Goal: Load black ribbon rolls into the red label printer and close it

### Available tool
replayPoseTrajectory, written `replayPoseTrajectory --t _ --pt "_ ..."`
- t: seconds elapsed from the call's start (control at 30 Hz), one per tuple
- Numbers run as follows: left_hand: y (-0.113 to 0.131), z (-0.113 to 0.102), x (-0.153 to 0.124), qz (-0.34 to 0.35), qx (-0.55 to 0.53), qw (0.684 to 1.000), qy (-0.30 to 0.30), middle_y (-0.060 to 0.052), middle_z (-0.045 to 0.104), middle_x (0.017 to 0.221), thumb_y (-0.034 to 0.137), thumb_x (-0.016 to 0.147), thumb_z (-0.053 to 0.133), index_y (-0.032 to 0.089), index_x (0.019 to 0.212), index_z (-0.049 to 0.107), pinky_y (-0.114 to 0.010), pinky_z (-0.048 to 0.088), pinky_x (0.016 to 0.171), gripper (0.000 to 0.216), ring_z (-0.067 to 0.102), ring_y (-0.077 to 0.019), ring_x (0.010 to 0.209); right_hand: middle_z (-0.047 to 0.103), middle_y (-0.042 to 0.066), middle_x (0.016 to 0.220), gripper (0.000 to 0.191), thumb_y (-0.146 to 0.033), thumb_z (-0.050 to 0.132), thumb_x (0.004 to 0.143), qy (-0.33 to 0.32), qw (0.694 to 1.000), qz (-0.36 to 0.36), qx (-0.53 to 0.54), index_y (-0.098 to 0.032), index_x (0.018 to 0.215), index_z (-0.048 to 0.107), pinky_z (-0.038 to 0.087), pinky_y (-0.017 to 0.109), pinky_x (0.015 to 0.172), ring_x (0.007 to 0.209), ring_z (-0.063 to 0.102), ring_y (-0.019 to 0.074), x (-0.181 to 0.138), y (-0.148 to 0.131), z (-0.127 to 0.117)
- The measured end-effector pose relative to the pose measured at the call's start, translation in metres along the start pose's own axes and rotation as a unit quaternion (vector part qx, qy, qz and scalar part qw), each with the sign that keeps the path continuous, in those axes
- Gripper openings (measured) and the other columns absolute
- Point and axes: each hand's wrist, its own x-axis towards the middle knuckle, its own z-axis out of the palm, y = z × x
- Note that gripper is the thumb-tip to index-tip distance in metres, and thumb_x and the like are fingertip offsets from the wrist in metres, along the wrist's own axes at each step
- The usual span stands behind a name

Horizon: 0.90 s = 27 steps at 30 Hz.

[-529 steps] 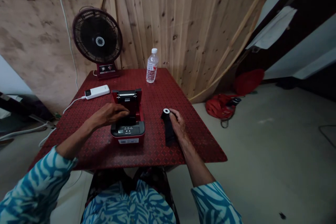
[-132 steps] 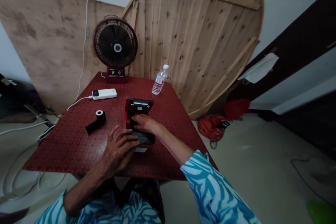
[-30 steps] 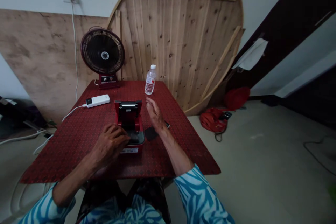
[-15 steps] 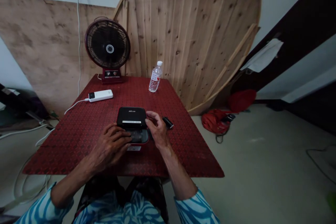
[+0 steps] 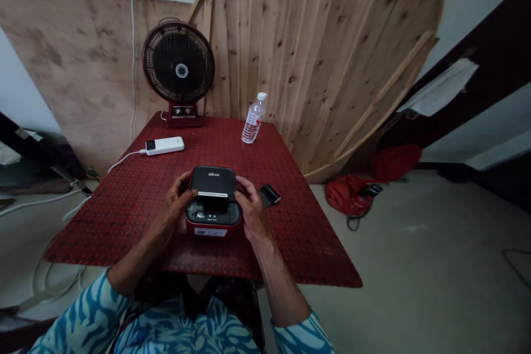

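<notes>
A small black-and-red box-like device [image 5: 213, 218] with a hinged black lid [image 5: 213, 179] sits near the front of the table. The lid is raised, and a dark gap shows beneath it above a front panel with small white marks. At the lid's left edge is my left hand [image 5: 178, 199], thumb on top and fingers curled round the side. My right hand [image 5: 251, 207] grips the opposite edge in the same way. Just right of that hand lies a black roll with a dark strip [image 5: 269, 194]. Parts of the device's sides are hidden by my fingers.
On the red patterned table [image 5: 290, 243] stand a fan [image 5: 181, 71] and a clear water bottle [image 5: 252, 121]. A white power bank [image 5: 165, 145] lies at the left, cable attached. A large round wooden board [image 5: 323, 55] leans behind. A red bag [image 5: 347, 194] rests on the floor.
My left hand has moved from the front opening to the lid's left edge. My right hand stays at the right edge. The lid looks lower, and the view has shifted slightly.
</notes>
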Motion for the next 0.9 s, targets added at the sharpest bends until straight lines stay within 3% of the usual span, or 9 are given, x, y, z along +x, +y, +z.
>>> replayPoseTrajectory --t 0.27,0.43,0.5,0.67,0.9 --pt "-0.002 0.004 0.002 -0.041 -0.054 0.997 0.030 -0.013 0.048 0.141 0.024 0.067 0.062 0.016 0.132 0.044 -0.035 0.050 0.092 0.068 0.051 -0.0278 0.123 0.065 0.006 0.118 0.043 -0.028 0.054 0.074 0.021 1.000 0.002 0.022 -0.023 0.116 0.055 0.049 0.039 0.093 0.108 0.061 0.0219 -0.003 -0.002 0.011" --pt "-0.008 -0.009 -0.011 -0.072 -0.100 0.992 -0.023 -0.013 0.061 0.126 0.037 0.075 0.061 0.018 0.134 0.047 -0.038 0.052 0.086 0.063 0.061 -0.0276 0.109 0.066 0.006 0.113 0.046 -0.041 0.053 0.079 0.057 0.996 0.050 0.052 -0.023 0.121 0.051 0.052 0.037 0.082 0.098 0.064 0.0217 -0.014 0.005 0.015" --pt "-0.013 -0.015 -0.017 -0.069 -0.102 0.992 -0.042 -0.012 0.063 0.124 0.037 0.078 0.058 0.020 0.135 0.046 -0.038 0.052 0.086 0.061 0.063 -0.0268 0.106 0.064 0.006 0.118 0.046 -0.048 0.048 0.083 0.080 0.995 0.049 0.044 -0.023 0.122 0.051 0.050 0.037 0.085 0.103 0.062 0.0214 -0.021 0.015 0.014" --pt "-0.025 -0.017 -0.023 -0.027 -0.072 0.997 -0.027 -0.010 0.057 0.133 0.029 0.075 0.058 0.022 0.134 0.048 -0.037 0.050 0.090 0.060 0.061 -0.0259 0.110 0.061 0.005 0.123 0.042 -0.049 0.042 0.087 0.120 0.992 0.014 0.024 -0.023 0.116 0.056 0.043 0.036 0.096 0.113 0.056 0.0203 -0.034 0.033 0.015" --pt "-0.016 -0.017 -0.012 -0.058 -0.129 0.990 -0.011 -0.008 0.064 0.123 0.022 0.070 0.062 0.021 0.128 0.055 -0.031 0.051 0.079 0.059 0.065 -0.0242 0.099 0.063 0.006 0.115 0.046 -0.052 0.041 0.087 0.157 0.986 0.030 0.050 -0.021 0.118 0.055 0.045 0.033 0.087 0.105 0.058 0.0204 -0.028 0.034 0.030"
